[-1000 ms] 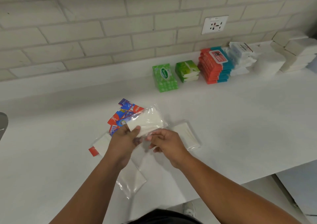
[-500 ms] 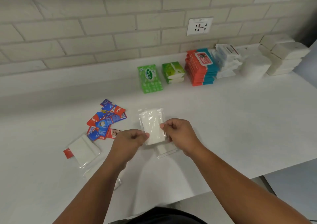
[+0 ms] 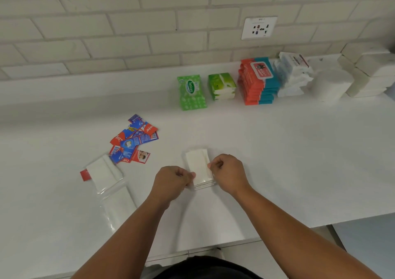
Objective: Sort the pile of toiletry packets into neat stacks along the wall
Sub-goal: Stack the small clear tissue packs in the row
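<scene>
White packets (image 3: 198,167) | left hand (image 3: 171,182), right hand (image 3: 228,172) flank them | curled fingers (image 3: 190,174) pinch both side edges

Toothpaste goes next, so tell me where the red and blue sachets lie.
In the head view the red and blue sachets lie fanned on the counter, left of the left hand, just beyond the clear-wrapped white packets.

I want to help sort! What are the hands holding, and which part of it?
A small stack of white packets. The left hand pinches its left edge and the right hand pinches its right edge, both toward its near end.
</scene>
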A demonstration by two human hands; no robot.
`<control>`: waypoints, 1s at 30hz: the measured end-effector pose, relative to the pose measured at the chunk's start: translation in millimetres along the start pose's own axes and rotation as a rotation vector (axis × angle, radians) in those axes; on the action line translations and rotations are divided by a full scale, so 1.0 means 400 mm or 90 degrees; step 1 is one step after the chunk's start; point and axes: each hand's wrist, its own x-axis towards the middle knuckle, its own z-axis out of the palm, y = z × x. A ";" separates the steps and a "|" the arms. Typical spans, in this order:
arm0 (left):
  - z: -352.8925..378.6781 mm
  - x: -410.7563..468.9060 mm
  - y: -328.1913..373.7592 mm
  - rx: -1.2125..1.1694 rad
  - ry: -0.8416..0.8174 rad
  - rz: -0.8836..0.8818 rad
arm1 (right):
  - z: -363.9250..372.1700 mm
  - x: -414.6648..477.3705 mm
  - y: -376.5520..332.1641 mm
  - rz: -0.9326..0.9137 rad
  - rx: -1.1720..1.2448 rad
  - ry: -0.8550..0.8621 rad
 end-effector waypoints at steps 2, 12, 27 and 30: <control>0.003 0.002 -0.006 0.004 0.018 -0.010 | 0.005 -0.003 0.005 0.004 0.008 0.001; -0.059 -0.014 -0.018 0.059 0.081 0.034 | 0.009 -0.023 -0.045 -0.064 -0.072 0.066; -0.413 -0.039 -0.192 0.379 0.064 0.162 | 0.321 -0.157 -0.284 -0.194 -0.221 -0.162; -0.451 -0.033 -0.242 0.429 -0.029 0.196 | 0.362 -0.179 -0.298 -0.164 -0.263 -0.193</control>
